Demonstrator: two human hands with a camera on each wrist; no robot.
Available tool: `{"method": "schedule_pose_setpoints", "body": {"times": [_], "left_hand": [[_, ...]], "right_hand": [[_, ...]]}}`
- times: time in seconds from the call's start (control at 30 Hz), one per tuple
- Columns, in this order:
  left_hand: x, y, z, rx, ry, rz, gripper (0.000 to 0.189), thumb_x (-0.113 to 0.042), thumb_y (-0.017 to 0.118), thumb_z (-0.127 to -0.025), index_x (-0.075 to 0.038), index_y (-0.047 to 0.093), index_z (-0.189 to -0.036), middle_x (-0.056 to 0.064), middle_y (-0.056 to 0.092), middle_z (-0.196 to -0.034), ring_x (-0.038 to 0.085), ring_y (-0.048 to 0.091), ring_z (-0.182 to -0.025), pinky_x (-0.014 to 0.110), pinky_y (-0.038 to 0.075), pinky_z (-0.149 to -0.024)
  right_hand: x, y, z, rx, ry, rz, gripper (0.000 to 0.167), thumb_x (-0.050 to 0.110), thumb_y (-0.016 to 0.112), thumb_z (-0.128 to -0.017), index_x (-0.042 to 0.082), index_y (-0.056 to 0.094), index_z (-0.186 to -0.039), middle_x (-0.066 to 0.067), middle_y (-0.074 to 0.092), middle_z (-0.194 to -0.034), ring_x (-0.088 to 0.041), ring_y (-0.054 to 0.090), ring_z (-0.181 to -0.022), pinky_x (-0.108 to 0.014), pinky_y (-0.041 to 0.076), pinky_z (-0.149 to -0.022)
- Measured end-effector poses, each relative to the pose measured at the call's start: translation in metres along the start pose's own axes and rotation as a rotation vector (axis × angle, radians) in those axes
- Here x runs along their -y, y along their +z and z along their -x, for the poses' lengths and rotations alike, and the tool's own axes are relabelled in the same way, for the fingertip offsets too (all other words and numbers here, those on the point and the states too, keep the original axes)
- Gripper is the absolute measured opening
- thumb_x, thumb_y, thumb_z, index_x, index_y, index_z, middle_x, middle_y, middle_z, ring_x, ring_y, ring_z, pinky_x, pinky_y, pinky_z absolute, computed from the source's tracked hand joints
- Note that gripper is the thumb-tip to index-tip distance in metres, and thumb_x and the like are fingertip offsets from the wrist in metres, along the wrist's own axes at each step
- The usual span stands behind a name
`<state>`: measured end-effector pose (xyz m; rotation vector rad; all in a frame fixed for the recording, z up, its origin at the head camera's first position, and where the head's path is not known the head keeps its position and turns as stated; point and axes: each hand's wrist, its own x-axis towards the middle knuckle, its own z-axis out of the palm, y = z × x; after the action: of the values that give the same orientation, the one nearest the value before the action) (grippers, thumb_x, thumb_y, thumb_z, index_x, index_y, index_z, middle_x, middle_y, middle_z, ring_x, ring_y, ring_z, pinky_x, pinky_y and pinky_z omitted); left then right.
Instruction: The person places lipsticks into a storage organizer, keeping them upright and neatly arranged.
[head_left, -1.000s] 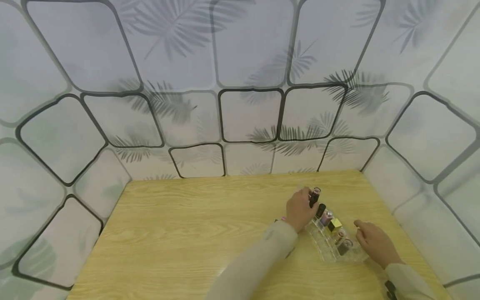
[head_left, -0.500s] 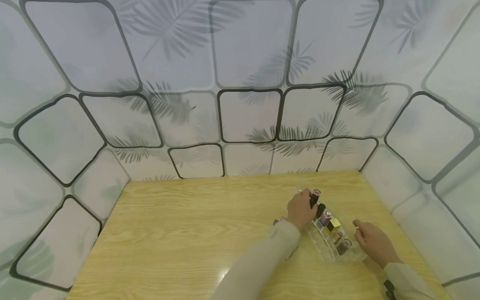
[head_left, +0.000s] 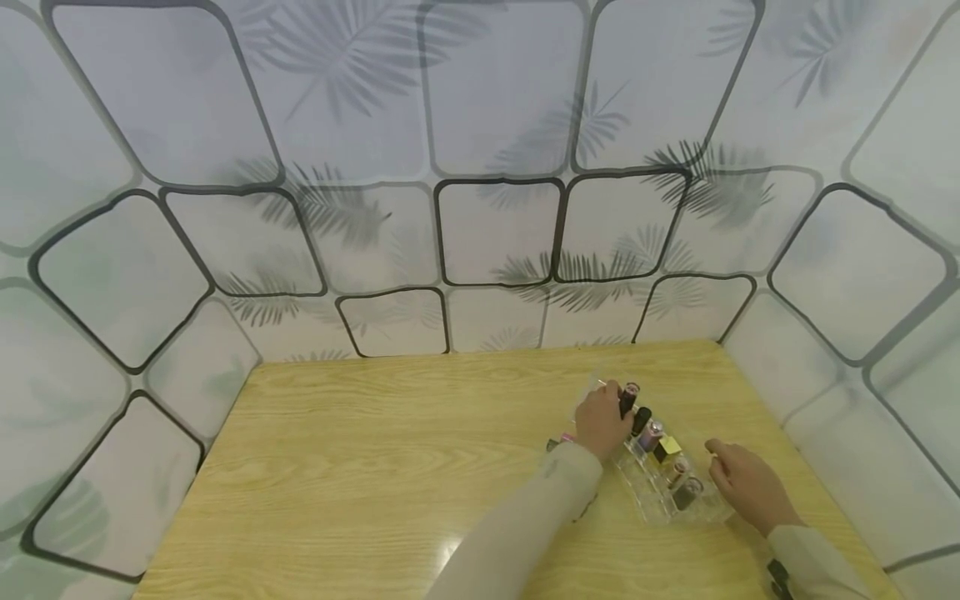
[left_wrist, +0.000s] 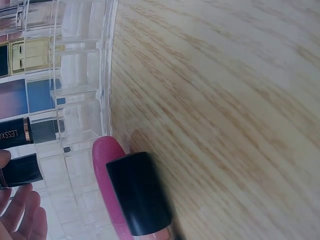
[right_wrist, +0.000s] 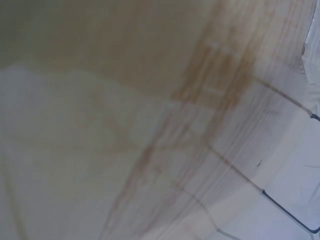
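Note:
My left hand [head_left: 600, 423] pinches a black lipstick tube [head_left: 628, 400] at the far end of a clear, stepped acrylic organizer [head_left: 648, 500]. In the left wrist view, fingers [left_wrist: 32, 212] and a thumb tip show around that lipstick, whose end overlaps a clear compartment. Beside it in the same row stand a black lettered tube [left_wrist: 15, 132], a purple-blue tube [left_wrist: 12, 97] and a gold-and-black one [left_wrist: 31, 54]. On the organizer's right side is my right hand [head_left: 753, 487], fingers loosely bent and nothing seen in them. The right wrist view shows mostly tabletop.
A magenta tube [left_wrist: 105, 170] and a black-capped tube [left_wrist: 139, 192] lie on the wooden table [head_left: 360, 467] along the organizer's near-left edge. Patterned walls [head_left: 495, 233] enclose the table at the back and sides.
The black lipstick tube in my left hand has sunk slightly toward the organizer, and the hand has shifted a little with it. My right hand has stayed almost still.

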<state>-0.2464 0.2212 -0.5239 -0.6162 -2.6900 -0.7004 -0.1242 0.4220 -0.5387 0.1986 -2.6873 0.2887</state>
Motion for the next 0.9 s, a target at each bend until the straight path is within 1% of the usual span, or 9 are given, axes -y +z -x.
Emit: {"method": "schedule_pose_setpoints", "body": {"times": [0.2, 0.43, 0.5, 0.6, 0.73, 0.9], "left_hand": [[-0.0014, 0.0008, -0.0017, 0.004, -0.018, 0.017, 0.028, -0.036, 0.072, -0.077, -0.019, 0.058, -0.094, -0.005, 0.066, -0.079, 0.009, 0.060, -0.066, 0.022, 0.044, -0.050], [0.0000, 0.0052, -0.0036, 0.014, -0.019, -0.027, 0.031, -0.038, 0.072, -0.077, -0.020, 0.057, -0.096, -0.005, 0.066, -0.081, 0.009, 0.061, -0.068, 0.022, 0.046, -0.053], [0.0014, 0.0063, -0.0031, 0.028, -0.017, -0.036, 0.031, -0.039, 0.072, -0.077, -0.019, 0.057, -0.096, -0.005, 0.066, -0.081, 0.009, 0.060, -0.067, 0.022, 0.046, -0.053], [0.0031, 0.0071, -0.0016, 0.066, -0.020, -0.053, 0.032, -0.040, 0.072, -0.077, -0.019, 0.058, -0.096, -0.005, 0.064, -0.081, 0.009, 0.059, -0.068, 0.023, 0.046, -0.054], [0.0040, 0.0070, 0.0005, 0.112, -0.035, -0.084, 0.030, -0.041, 0.071, -0.078, -0.020, 0.061, -0.095, -0.006, 0.064, -0.085, 0.008, 0.059, -0.073, 0.024, 0.047, -0.058], [0.0041, 0.0066, 0.0010, 0.111, -0.035, -0.101, 0.030, -0.041, 0.071, -0.077, -0.019, 0.063, -0.096, -0.005, 0.064, -0.089, 0.010, 0.060, -0.076, 0.026, 0.049, -0.062]], "right_hand": [[0.0000, 0.0000, 0.0009, 0.012, -0.001, -0.013, 0.019, 0.000, 0.056, -0.081, 0.001, 0.062, -0.099, -0.009, 0.067, -0.081, -0.013, 0.054, -0.060, -0.030, 0.045, -0.054], [-0.0001, -0.0005, 0.0002, 0.009, 0.004, -0.017, 0.019, 0.000, 0.056, -0.081, 0.001, 0.063, -0.098, -0.008, 0.067, -0.080, -0.012, 0.053, -0.060, -0.030, 0.044, -0.053], [0.0001, -0.0003, -0.0001, 0.010, 0.006, -0.016, 0.018, 0.000, 0.057, -0.080, 0.001, 0.063, -0.098, -0.008, 0.066, -0.080, -0.012, 0.052, -0.059, -0.030, 0.044, -0.053], [0.0001, 0.0000, -0.0001, 0.013, 0.008, -0.012, 0.018, 0.000, 0.056, -0.081, 0.001, 0.062, -0.097, -0.008, 0.066, -0.079, -0.012, 0.052, -0.059, -0.030, 0.044, -0.053], [-0.0008, 0.0007, 0.0002, 0.014, 0.011, -0.013, 0.018, 0.000, 0.056, -0.081, 0.000, 0.062, -0.097, -0.009, 0.067, -0.080, -0.015, 0.054, -0.060, -0.032, 0.046, -0.054], [-0.0015, 0.0009, -0.0001, -0.002, 0.003, -0.013, 0.019, 0.000, 0.057, -0.079, 0.000, 0.063, -0.097, -0.009, 0.067, -0.080, -0.015, 0.055, -0.060, -0.033, 0.046, -0.054]]}}
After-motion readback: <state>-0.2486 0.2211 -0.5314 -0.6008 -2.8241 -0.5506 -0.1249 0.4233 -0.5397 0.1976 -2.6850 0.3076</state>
